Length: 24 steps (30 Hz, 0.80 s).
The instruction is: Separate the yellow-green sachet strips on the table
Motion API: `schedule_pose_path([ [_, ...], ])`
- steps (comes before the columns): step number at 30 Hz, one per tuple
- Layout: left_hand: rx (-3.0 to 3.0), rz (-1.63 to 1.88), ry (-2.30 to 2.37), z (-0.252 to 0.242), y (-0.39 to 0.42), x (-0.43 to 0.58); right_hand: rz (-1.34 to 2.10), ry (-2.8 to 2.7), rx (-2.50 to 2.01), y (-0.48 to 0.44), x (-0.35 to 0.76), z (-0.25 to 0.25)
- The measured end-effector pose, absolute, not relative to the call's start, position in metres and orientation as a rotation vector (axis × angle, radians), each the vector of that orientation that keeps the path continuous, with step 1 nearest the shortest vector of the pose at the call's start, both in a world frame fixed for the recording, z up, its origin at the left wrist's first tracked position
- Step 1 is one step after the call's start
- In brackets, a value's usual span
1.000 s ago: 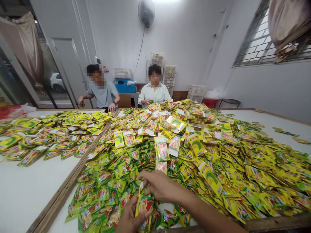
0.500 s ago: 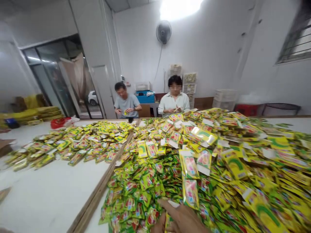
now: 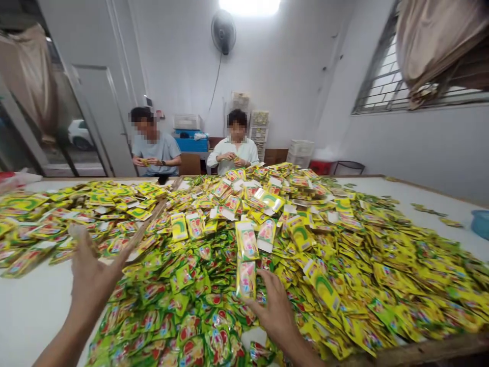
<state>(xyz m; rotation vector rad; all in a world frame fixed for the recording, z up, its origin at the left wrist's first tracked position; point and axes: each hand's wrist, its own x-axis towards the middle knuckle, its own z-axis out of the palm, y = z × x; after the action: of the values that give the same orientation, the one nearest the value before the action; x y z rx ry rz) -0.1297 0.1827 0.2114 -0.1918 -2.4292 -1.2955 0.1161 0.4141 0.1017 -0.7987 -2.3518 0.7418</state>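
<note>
A wide heap of yellow and green snack packets (image 3: 313,244) covers the white table in front of me. My right hand (image 3: 273,308) rests on the heap, its fingers reaching to a yellow packet (image 3: 246,278) that stands upright at its fingertips. My left hand (image 3: 91,270) is raised above the table's left part, fingers spread and blurred, holding nothing. A second spread of packets (image 3: 76,214) lies on the neighbouring table to the left.
A wooden strip (image 3: 151,219) separates the two tables. Two people sit at the far end, each holding packets: one (image 3: 155,150) on the left, one (image 3: 235,148) in the middle. A blue bowl (image 3: 481,224) stands at the right. Crates and a wall fan are behind.
My left hand has let go of the packet it held and has risen to the left, open. My right hand has moved forward onto the heap.
</note>
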Motion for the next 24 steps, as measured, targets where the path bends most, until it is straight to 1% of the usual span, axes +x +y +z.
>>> schedule_pose_path([
  [1, -0.265, -1.368, -2.521, 0.204, 0.189, -0.118, 0.694, -2.414, -0.813, 0.417, 0.114, 0.099],
  [4, -0.429, -1.844, -2.791, 0.161, 0.211, -0.065, 0.615, -2.527, -0.754, 0.420, 0.108, 0.096],
  [5, -0.426, -2.011, -2.802, 0.146, 0.218, -0.048, 0.626, -2.512, -0.724, 0.419, 0.108, 0.096],
  [6, -0.458, -2.101, -2.841, 0.131, 0.224, -0.034, 0.675, -2.474, -0.704, 0.418, 0.107, 0.097],
  [8, -0.504, -2.201, -2.875, 0.110, 0.235, -0.016, 0.888, -2.358, -0.730, 0.415, 0.103, 0.098],
  [10, -0.530, -2.247, -2.878, 0.100, 0.243, -0.011, 1.107, -2.202, -0.824, 0.411, 0.094, 0.098],
  [12, -0.538, -2.267, -2.870, 0.097, 0.251, -0.013, 1.252, -2.065, -0.918, 0.407, 0.082, 0.096],
  [14, -0.602, -2.192, -2.892, 0.100, 0.260, -0.016, 1.414, -1.970, -0.918, 0.401, 0.069, 0.096],
  [16, -0.694, -2.168, -2.864, 0.106, 0.268, -0.017, 1.638, -1.935, -0.780, 0.395, 0.062, 0.099],
  [19, -0.655, -2.438, -2.684, 0.114, 0.270, -0.016, 1.866, -1.981, -0.482, 0.389, 0.070, 0.107],
  [21, -0.583, -2.590, -2.606, 0.116, 0.261, -0.016, 1.809, -2.122, -0.449, 0.390, 0.088, 0.111],
  [22, -0.586, -2.603, -2.613, 0.115, 0.255, -0.017, 1.678, -2.247, -0.490, 0.392, 0.098, 0.112],
  [24, -0.646, -2.584, -2.667, 0.111, 0.238, -0.017, 1.270, -2.541, -0.582, 0.396, 0.119, 0.108],
])
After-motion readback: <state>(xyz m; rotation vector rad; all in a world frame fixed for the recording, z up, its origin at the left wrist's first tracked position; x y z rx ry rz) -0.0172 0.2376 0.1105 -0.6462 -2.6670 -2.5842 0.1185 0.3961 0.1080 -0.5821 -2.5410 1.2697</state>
